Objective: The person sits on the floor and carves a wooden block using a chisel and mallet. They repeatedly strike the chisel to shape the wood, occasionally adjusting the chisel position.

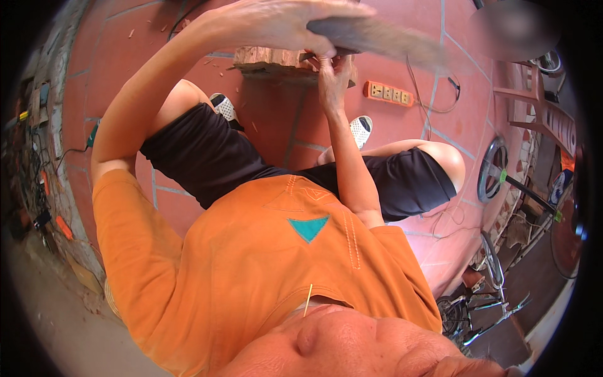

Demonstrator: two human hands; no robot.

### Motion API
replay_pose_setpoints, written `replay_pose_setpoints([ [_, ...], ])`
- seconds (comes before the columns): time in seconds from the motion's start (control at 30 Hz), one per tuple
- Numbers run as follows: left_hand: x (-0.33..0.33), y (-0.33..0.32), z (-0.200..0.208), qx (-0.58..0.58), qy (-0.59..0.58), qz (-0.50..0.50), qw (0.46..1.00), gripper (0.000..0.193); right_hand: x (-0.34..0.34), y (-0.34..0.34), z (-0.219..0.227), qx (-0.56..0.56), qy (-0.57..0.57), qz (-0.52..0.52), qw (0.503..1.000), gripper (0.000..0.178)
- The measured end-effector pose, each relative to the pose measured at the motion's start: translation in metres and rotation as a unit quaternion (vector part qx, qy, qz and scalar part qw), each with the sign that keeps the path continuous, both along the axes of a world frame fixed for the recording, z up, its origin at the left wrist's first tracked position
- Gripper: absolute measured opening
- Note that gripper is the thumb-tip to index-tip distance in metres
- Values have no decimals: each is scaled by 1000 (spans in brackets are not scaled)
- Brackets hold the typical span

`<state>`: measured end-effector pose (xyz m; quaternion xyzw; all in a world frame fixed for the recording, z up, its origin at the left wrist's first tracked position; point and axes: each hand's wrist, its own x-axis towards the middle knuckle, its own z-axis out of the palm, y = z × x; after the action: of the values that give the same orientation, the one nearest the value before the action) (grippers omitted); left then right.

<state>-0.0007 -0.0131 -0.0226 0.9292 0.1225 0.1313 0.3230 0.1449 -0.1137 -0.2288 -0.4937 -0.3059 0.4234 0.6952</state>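
My left hand (270, 25) is above a rough wooden block (267, 58), closed on a broad grey-brown blade (383, 41) like a cleaver. Motion smears the blade, which points to the right; its handle is hidden in the grip. On the far side of my feet, my right hand (334, 78) is at the block's right end, its fingers closed on a small dark flat piece (306, 56). Part of that piece lies behind the fingers and below the blade, so its kind cannot be made out.
An orange power strip (388, 93) lies right of the block, its cord trailing over the red tiled floor (402, 19). Wood chips (220, 65) lie at left. Farther right are a pink plastic chair (543, 110), a wheel on a bar (493, 169) and a bicycle (487, 308).
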Motion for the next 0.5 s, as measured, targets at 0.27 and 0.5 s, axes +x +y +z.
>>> replay_pose_setpoints([
  [0.27,3,9,24,74,64,7,995,78,-8,-3,-4,20,62,-4,998,17],
  [0.5,7,10,-4,50,87,-12,995,71,-5,-4,-1,2,36,-2,999,19],
])
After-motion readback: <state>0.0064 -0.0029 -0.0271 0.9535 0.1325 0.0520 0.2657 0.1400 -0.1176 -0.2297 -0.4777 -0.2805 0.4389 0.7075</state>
